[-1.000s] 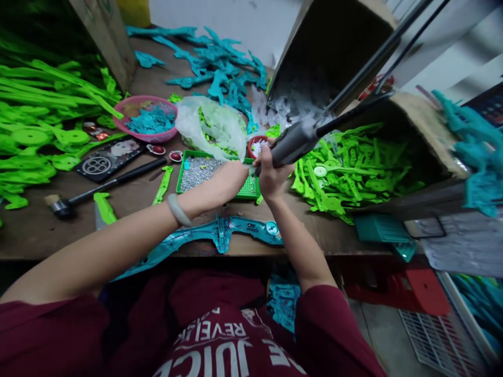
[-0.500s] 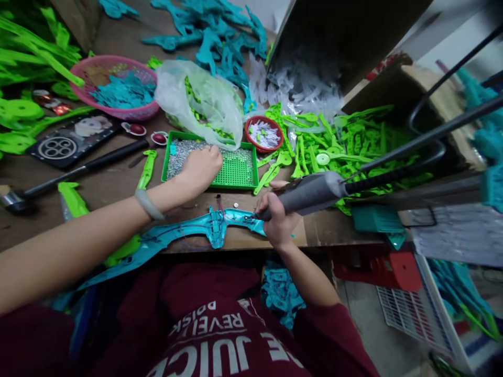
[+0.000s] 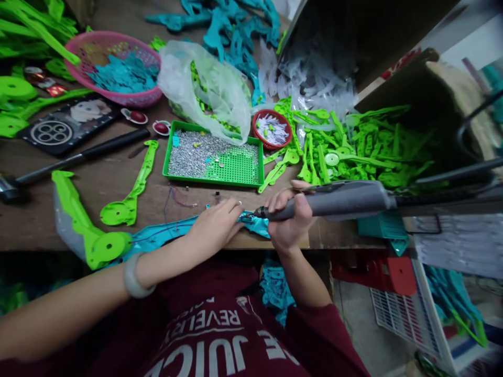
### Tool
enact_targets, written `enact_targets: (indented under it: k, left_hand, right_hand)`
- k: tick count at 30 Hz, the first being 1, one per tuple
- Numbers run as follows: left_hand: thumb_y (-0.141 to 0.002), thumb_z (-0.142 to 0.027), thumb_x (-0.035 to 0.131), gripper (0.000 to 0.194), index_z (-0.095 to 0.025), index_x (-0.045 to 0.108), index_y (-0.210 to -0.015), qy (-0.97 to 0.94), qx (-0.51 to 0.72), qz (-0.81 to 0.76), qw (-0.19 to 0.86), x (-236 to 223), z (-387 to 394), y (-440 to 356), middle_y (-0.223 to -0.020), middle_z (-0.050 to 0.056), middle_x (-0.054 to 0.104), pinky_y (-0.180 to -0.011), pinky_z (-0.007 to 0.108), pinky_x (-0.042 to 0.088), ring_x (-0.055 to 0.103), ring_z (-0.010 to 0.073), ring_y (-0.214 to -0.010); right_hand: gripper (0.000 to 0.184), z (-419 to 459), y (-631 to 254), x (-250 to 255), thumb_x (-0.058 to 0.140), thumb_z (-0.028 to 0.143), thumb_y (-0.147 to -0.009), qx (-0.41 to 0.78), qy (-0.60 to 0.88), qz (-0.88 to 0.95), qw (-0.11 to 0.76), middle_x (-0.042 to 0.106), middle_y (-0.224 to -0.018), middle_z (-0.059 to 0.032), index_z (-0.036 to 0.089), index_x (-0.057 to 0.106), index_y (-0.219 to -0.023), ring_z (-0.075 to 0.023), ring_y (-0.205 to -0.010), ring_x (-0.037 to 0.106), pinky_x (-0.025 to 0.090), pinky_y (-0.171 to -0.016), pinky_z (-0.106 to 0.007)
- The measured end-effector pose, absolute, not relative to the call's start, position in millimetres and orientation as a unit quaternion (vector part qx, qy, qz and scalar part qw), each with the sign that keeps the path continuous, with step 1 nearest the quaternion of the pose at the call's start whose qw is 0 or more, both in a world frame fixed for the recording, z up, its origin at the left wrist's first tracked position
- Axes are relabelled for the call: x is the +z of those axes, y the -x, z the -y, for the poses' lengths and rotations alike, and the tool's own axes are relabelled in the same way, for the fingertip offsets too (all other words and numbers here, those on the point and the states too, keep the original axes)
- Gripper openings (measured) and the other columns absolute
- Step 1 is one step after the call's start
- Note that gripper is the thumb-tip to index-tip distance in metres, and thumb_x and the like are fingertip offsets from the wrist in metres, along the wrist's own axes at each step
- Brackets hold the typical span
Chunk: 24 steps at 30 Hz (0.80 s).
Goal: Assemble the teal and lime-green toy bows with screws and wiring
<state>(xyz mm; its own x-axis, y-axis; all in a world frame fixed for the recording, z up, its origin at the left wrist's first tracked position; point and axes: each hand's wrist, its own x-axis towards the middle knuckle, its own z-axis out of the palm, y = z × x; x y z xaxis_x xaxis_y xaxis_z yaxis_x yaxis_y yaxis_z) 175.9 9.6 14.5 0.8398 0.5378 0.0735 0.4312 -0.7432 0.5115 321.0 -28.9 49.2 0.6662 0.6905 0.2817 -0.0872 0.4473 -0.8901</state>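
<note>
My right hand point(image 3: 288, 217) is wrapped round a grey electric screwdriver point(image 3: 334, 201), its bit pointing left and meeting a long blue plastic part point(image 3: 257, 224) at the bench's front edge. Across the middle of that part lies my left hand point(image 3: 216, 225), fingers together and gripping it, the fingertips close to the bit. Whether a screw sits under the bit is too small to tell. Thin wires point(image 3: 168, 201) run from the blue part. Beyond my left hand is a green tray point(image 3: 214, 180) of small metal screws.
Bright green plastic parts point(image 3: 118, 212) lie at left, with more heaped at right. A pink basket point(image 3: 113, 97), a plastic bag point(image 3: 204, 89) and a red bowl point(image 3: 291, 128) stand behind the tray. A hammer point(image 3: 78, 159) and a phone-like black case point(image 3: 66, 125) lie at left.
My left hand has come from the screw tray down to the blue part. The screwdriver has swung flatter, with its bit still at the part. Some wires now lie further back on the bench.
</note>
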Motion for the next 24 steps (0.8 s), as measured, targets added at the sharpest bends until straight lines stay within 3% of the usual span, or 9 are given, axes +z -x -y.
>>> enact_targets:
  k: [3, 5, 8, 10, 14, 18, 21, 24]
  left_hand:
    - [-0.092, -0.018, 0.062, 0.037, -0.017, 0.057, -0.129, -0.898, 0.2, -0.219, 0.326, 17, -26, -180, -0.122, 0.012, 0.065, -0.094, 0.04, 0.054, 0.063, 0.0248, -0.112]
    - [-0.093, -0.017, 0.06, 0.026, -0.02, 0.063, -0.119, -0.889, 0.219, -0.186, 0.357, 18, -46, -186, -0.107, 0.006, 0.07, -0.086, 0.033, 0.054, 0.067, 0.0195, -0.098]
    - [-0.092, -0.018, 0.059, 0.012, -0.017, 0.07, -0.089, -0.925, 0.16, -0.219, 0.266, 22, -81, -197, -0.084, 0.005, 0.068, -0.074, 0.03, 0.052, 0.065, 0.0185, -0.081]
    - [-0.091, -0.013, 0.056, 0.016, -0.014, 0.071, -0.084, -0.941, 0.122, -0.262, 0.178, 31, -99, -197, -0.09, 0.01, 0.068, -0.075, 0.033, 0.051, 0.065, 0.0223, -0.086]
    - [-0.095, -0.011, 0.046, 0.027, -0.012, 0.068, -0.111, -0.946, 0.15, -0.284, 0.05, 64, -107, -165, -0.128, 0.019, 0.062, -0.089, 0.044, 0.051, 0.059, 0.0312, -0.115]
    - [-0.099, -0.02, 0.049, 0.029, -0.017, 0.063, -0.123, -0.911, 0.221, -0.345, 0.046, 87, -80, -99, -0.133, 0.014, 0.06, -0.102, 0.05, 0.049, 0.057, 0.0313, -0.123]
    - [-0.097, -0.022, 0.055, 0.028, -0.025, 0.062, -0.124, -0.872, 0.267, -0.405, 0.067, 81, -45, -45, -0.128, 0.008, 0.065, -0.105, 0.049, 0.05, 0.061, 0.0278, -0.12]
    - [-0.094, -0.017, 0.06, 0.033, -0.029, 0.061, -0.125, -0.82, 0.316, -0.474, 0.049, 58, -4, -3, -0.125, 0.006, 0.066, -0.103, 0.046, 0.053, 0.064, 0.0254, -0.115]
  right_hand:
    - [0.018, 23, -320, 63, 0.055, 0.044, -0.088, 0.216, 0.471, 0.351, 0.78, 0.038, -0.053, 0.0102, 0.028, 0.054, -0.096, -0.0095, -0.041, 0.041, 0.043, -0.047, -0.024]
    - [0.021, 13, -318, 70, 0.052, 0.048, -0.088, 0.195, 0.48, 0.358, 0.777, 0.036, -0.052, 0.01, 0.028, 0.052, -0.096, -0.0105, -0.04, 0.041, 0.043, -0.046, -0.026]
    - [0.025, -11, -318, 79, 0.05, 0.051, -0.088, 0.158, 0.491, 0.352, 0.781, 0.036, -0.052, 0.0096, 0.027, 0.051, -0.096, -0.0113, -0.041, 0.044, 0.044, -0.048, -0.028]
    - [0.025, -27, -323, 82, 0.052, 0.05, -0.088, 0.133, 0.49, 0.342, 0.79, 0.039, -0.054, 0.0096, 0.027, 0.051, -0.096, -0.011, -0.043, 0.047, 0.045, -0.05, -0.028]
    - [0.025, -45, -344, 78, 0.065, 0.046, -0.083, 0.128, 0.507, 0.344, 0.78, 0.047, -0.055, 0.0096, 0.026, 0.057, -0.097, -0.0113, -0.046, 0.049, 0.044, -0.05, -0.027]
    - [0.041, -39, -368, 69, 0.071, 0.058, -0.077, 0.209, 0.513, 0.413, 0.723, 0.057, -0.06, 0.0052, 0.023, 0.064, -0.098, -0.013, -0.048, 0.054, 0.045, -0.05, -0.03]
    - [0.055, -28, -374, 79, 0.056, 0.074, -0.081, 0.277, 0.518, 0.408, 0.699, 0.06, -0.063, -0.0004, 0.021, 0.07, -0.091, -0.0139, -0.053, 0.059, 0.047, -0.051, -0.032]
    - [0.067, -20, -372, 98, 0.029, 0.071, -0.095, 0.302, 0.53, 0.324, 0.724, 0.066, -0.074, -0.0068, 0.023, 0.073, -0.077, -0.0142, -0.058, 0.065, 0.049, -0.053, -0.036]
